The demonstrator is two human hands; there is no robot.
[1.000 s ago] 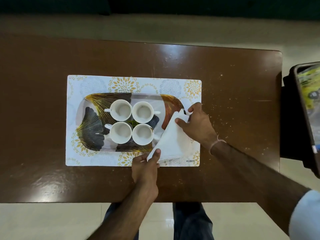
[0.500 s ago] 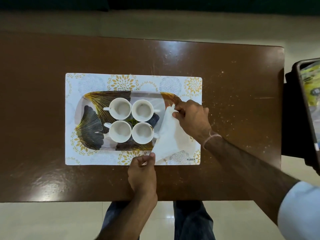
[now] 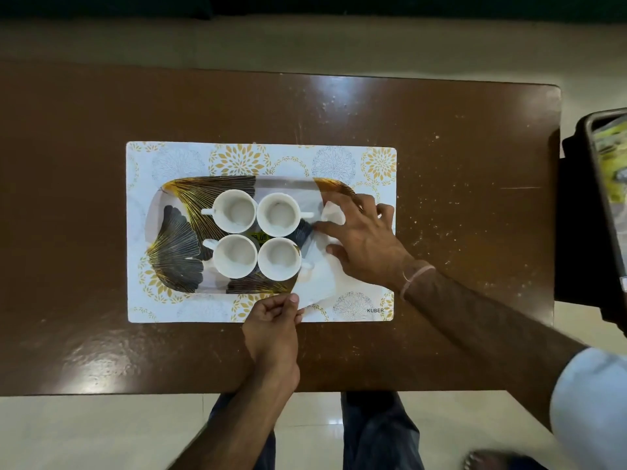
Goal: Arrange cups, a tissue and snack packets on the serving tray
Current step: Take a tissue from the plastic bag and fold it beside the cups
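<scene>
I see the tissue (image 3: 317, 278) lying slantwise over the tray's (image 3: 176, 232) right end; my right hand (image 3: 364, 239) presses it, fingers spread, while my left hand (image 3: 274, 320) pinches its near corner.

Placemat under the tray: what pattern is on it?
The placemat is white with gold and grey floral medallions, seen in the head view.

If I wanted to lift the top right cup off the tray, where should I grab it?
Probably by its handle, coming from the right. On the top right cup the handle points right, away from the neighbouring cups that crowd its left and near sides. The right hand is already beside it.
</scene>
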